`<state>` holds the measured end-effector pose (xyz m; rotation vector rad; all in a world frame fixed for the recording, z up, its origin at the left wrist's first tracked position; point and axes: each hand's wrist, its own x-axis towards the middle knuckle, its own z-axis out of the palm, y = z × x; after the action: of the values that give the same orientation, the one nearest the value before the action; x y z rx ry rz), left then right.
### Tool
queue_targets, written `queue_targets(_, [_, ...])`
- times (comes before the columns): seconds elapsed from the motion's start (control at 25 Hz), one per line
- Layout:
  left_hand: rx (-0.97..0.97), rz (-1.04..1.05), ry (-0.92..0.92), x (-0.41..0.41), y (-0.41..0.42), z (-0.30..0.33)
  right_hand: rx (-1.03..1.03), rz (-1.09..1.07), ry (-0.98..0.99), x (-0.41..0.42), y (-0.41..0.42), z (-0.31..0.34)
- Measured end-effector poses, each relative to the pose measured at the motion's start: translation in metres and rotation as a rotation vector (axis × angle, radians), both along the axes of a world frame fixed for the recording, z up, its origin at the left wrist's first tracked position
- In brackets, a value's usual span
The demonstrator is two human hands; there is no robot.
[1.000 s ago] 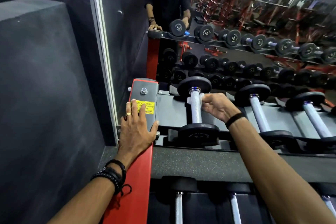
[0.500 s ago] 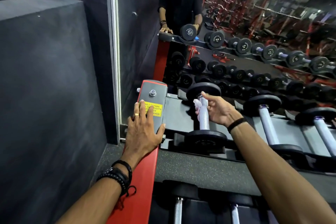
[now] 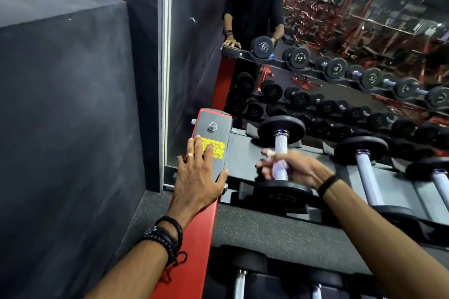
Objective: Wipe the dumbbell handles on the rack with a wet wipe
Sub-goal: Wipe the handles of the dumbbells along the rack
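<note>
Mirror glass rises behind the long grey-and-red steel dumbbell rack, whose top shelf carries a row of black-plated dumbbells. The leftmost dumbbell with the knurled silver handle lies at the shelf's left end. The left hand rests flat, fingers straight, on the rack's left end cap, partly covering a yellow warning sticker. The right hand grasps a crumpled white wet wipe around that handle's near part.
</note>
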<state>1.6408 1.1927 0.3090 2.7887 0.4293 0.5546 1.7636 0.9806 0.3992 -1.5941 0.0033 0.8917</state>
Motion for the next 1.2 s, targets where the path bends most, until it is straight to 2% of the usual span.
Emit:
queue_targets(0.12, [0.011,0.003,0.006,0.0,0.0,0.001,-0.183,0.138,-0.11,-0.009,-0.023,0.003])
queue_targets(0.28, [0.0,-0.022,-0.014,-0.003,-0.001,0.001,-0.174,-0.198,-0.38,0.011,-0.005,0.021])
queue_targets(0.36, [-0.005,-0.027,-0.018,-0.003,0.0,0.002,-0.186,-0.262,-0.497,0.01,-0.004,0.015])
queue_targets(0.44, [0.009,-0.02,-0.012,-0.003,0.0,0.002,-0.29,-0.258,-0.687,0.001,-0.01,0.009])
queue_targets(0.56, [0.012,-0.023,0.0,-0.003,-0.001,0.002,-0.558,-0.207,-1.068,-0.002,-0.001,0.017])
queue_targets(0.6, [0.013,-0.024,-0.003,-0.003,0.0,0.002,-0.565,-0.127,-1.176,-0.004,0.007,0.022])
queue_targets(0.68, [0.019,-0.016,-0.012,-0.003,0.0,0.002,-0.592,0.158,-1.263,-0.01,0.023,0.03])
queue_targets(0.72, [0.018,-0.018,-0.012,-0.002,-0.001,0.002,-0.708,0.343,-1.298,-0.012,0.027,0.031])
queue_targets(0.8, [0.019,-0.017,-0.015,-0.002,-0.001,0.003,-1.104,0.678,-1.39,-0.018,0.037,0.026])
queue_targets(0.88, [0.024,-0.019,-0.021,-0.003,0.0,0.002,-1.322,0.806,-1.472,-0.021,0.045,0.018])
queue_targets(1.0, [0.02,-0.013,-0.017,-0.002,0.0,0.002,-1.212,0.687,-1.583,-0.02,0.054,0.015])
queue_targets(1.12, [0.022,-0.007,-0.008,-0.001,-0.001,0.003,-0.994,0.21,-1.753,0.002,0.033,0.02])
queue_targets(1.2, [0.03,-0.012,-0.004,-0.001,-0.001,0.002,-0.955,0.072,-1.722,0.007,0.019,0.025])
